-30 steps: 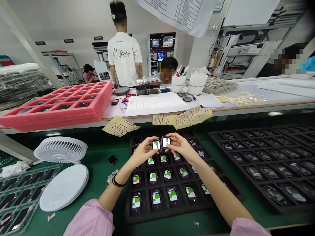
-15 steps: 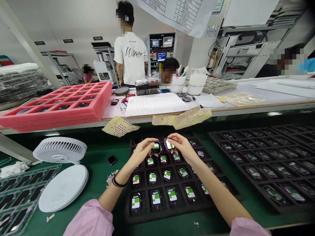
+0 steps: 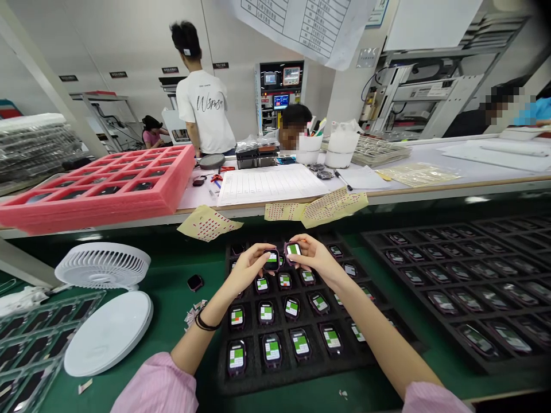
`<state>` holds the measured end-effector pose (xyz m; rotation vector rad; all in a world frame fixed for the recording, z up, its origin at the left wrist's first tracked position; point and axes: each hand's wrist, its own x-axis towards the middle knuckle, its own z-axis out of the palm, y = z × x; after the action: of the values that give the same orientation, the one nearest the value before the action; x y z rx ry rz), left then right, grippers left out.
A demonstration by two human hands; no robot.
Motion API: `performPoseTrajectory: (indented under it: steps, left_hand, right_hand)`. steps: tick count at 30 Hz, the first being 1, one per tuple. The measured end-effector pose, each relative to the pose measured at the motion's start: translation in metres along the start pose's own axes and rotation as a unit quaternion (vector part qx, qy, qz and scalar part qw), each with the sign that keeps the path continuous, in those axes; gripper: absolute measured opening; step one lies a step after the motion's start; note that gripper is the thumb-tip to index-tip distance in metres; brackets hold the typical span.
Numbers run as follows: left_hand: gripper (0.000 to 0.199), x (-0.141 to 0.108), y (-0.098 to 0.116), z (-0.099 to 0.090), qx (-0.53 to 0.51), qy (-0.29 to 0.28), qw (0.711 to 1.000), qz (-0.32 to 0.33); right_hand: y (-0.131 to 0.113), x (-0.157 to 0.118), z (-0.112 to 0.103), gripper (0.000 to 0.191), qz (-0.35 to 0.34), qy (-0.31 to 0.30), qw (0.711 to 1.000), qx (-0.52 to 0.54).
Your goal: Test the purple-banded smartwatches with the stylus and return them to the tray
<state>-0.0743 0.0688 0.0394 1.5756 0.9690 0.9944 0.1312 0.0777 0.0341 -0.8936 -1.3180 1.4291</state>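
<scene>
Between the fingers of my left hand (image 3: pixel 251 265) is a smartwatch case (image 3: pixel 272 259), its lit screen showing green and white. Close beside it, my right hand (image 3: pixel 315 258) grips a second smartwatch case (image 3: pixel 293 250) with a similar screen, thumb near the glass. Both are held above a black foam tray (image 3: pixel 253 381) whose pockets hold several watch cases with lit green-and-white screens. One of these, a watch case (image 3: pixel 300 343), lies in the front row. My forearms hide part of the tray on both sides.
At the left stand a white fan (image 3: pixel 105 338) and a clear tray of dark pieces (image 3: pixel 51 327). A lone watch (image 3: pixel 195 282) lies on the green mat. Another black tray (image 3: pixel 456 321) fills the right. Above, a shelf holds a pink foam tray (image 3: pixel 172 198). Other people are beyond.
My right hand's watch case has tilted slightly, its thumb lower on the screen. Both hands keep their grip. The standing person in the background has shifted left.
</scene>
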Motion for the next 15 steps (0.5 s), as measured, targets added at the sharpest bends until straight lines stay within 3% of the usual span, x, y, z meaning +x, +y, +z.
performPoseTrajectory:
  steps: [8,15]
  left_hand:
    - [0.037,-0.0007,0.0012,-0.0004,-0.017,-0.003,1.0,-0.001]
    - [0.036,-0.0015,0.0019,0.0,-0.005,-0.006,1.0,-0.002]
  right_hand:
    - [-0.0028,-0.0024,0.0015,0.037,-0.008,-0.025,1.0,0.007]
    - [-0.003,-0.0003,0.002,0.03,0.007,0.043,0.999,0.003]
